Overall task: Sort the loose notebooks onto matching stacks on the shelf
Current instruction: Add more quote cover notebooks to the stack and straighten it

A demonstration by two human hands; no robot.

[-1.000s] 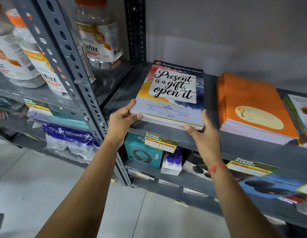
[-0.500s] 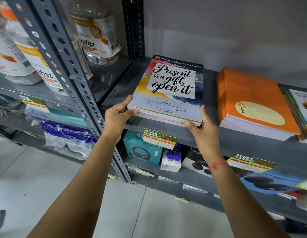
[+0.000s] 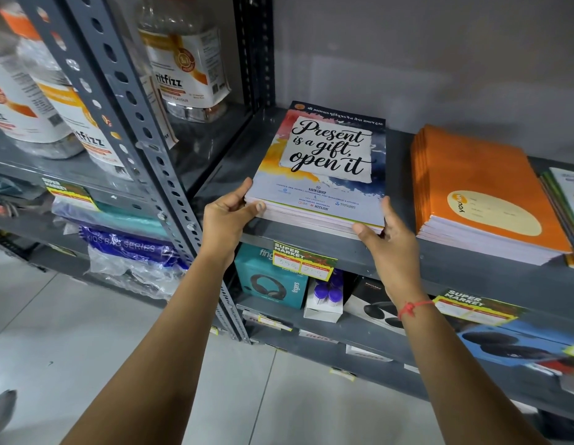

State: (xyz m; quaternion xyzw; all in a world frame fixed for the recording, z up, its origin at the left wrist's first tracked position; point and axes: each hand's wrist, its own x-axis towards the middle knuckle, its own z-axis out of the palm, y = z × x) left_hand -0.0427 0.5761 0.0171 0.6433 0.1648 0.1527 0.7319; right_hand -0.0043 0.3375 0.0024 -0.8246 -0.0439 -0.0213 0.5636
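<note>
— Grey metal shelving fills your view, set against a plain grey wall. What sits on the shelf (image 3: pixel 359 248) in front of you?

— Your stack of notebooks (image 3: pixel 324 175) with the painted cover reading "Present is a gift, open it" lies flat at its left end, near edge close to the shelf lip. Just to its right, apart from it, rests the orange stack (image 3: pixel 481 194), and a third pile (image 3: pixel 568 200) is cut off by the frame edge.

— And your hands?

— Your left hand (image 3: pixel 229 220) has its grip on the stack's near left corner: thumb lying on the top cover, fingers curled against the front edge. Your right hand (image 3: pixel 386 242) is at the near right corner, thumb up along the right side and fingers pressed to the page edges, palm spread rather than closed around anything. A red thread (image 3: pixel 414 306) circles that wrist.

— Anything else nearby?

— Jars (image 3: pixel 186 69) with orange labels stand on the neighbouring unit to the left. Below your stack, a price tag (image 3: pixel 303 261) hangs off the shelf lip, with a teal headphone box (image 3: pixel 272 281) on the level beneath.
</note>
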